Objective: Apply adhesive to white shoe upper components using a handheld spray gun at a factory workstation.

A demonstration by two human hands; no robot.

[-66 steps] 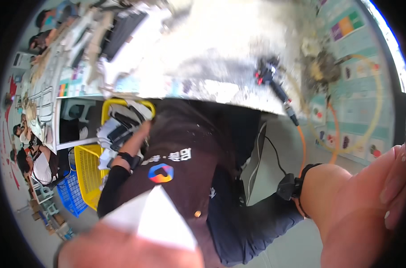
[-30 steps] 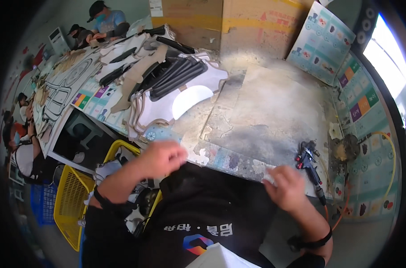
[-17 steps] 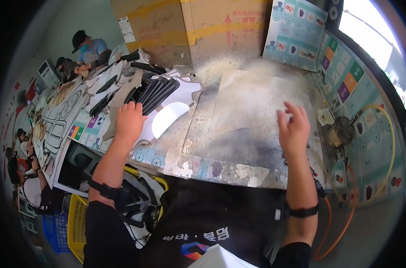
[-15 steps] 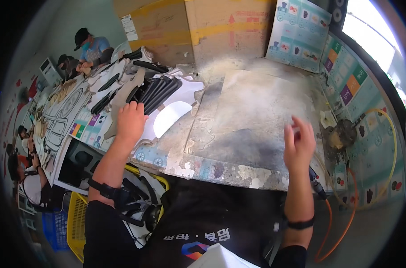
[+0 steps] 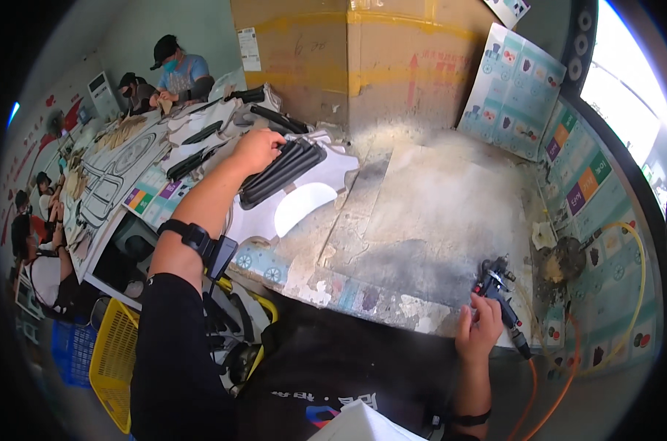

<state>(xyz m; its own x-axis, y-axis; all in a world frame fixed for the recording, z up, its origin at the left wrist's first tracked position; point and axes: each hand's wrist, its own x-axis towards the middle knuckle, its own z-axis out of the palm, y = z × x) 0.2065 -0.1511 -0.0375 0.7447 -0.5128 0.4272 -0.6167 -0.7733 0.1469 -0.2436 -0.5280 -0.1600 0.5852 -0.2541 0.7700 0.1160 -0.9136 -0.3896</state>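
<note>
My left hand (image 5: pixel 258 151) reaches over the far end of a fanned stack of long black padded strips (image 5: pixel 286 173). Its fingers are bent round the strips' upper ends, partly out of sight. Beneath the strips lie pale flat cut panels (image 5: pixel 341 165), with a white half-round piece (image 5: pixel 304 208) at the near side. At the table's front right edge, my right hand (image 5: pixel 478 329) is empty, thumb and fingers apart. Just beyond its fingertips a black spray gun (image 5: pixel 501 298) rests on the table edge, its orange hose (image 5: pixel 535 382) hanging down.
A stained board (image 5: pixel 436 198) covers the worktable's middle. Cardboard boxes (image 5: pixel 399 73) stand behind it, and a printed panel (image 5: pixel 513 92) leans at the back right. A yellow basket (image 5: pixel 113 360) stands low at left. Two people work at the far left (image 5: pixel 179 73).
My left hand has moved farther over the black strips, to their far ends. My right hand has come down toward the front edge, beside the spray gun. The view has shifted slightly.
</note>
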